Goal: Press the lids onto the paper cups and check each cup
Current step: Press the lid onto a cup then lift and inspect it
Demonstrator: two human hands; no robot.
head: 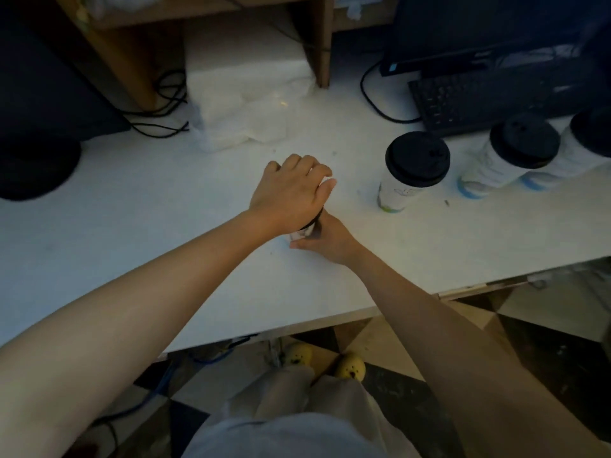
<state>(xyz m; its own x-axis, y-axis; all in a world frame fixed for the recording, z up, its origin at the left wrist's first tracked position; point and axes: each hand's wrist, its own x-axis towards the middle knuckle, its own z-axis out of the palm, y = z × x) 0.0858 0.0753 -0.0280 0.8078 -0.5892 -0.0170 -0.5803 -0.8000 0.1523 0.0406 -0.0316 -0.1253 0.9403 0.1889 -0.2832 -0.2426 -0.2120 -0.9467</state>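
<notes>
- Table (132, 226): white, bearing all cups; keyboard (479, 97) and cables at the far right edge, a pale plastic-wrapped bundle (251, 104) at the back.
- Progress, judged from the layout: three lidded cups on the right, apparently finished — nearest cup (408, 173), second cup (509, 153), third cup (585, 143) partly cut off by the frame edge. All three upright, black lids seated, close together in a row.
- Remaining work: fourth cup (305, 231) at table centre, in hand; lid (317, 217) visible only as a thin black rim under the palm. Seating not confirmable; check of this cup likely outstanding. No further unlidded cups or loose lids in view.
- Left hand (291, 193): palm down over the lid, fingers spread and curled slightly over the far edge, wrist raised, forearm extended from lower left. Reads as a downward press rather than a closed grasp.
- Right hand (325, 239): lower, wrapped partway around the cup wall near the base, thumb toward the table, steadying the cup. Degree of closure not fully visible; fingers hidden behind the cup.
</notes>
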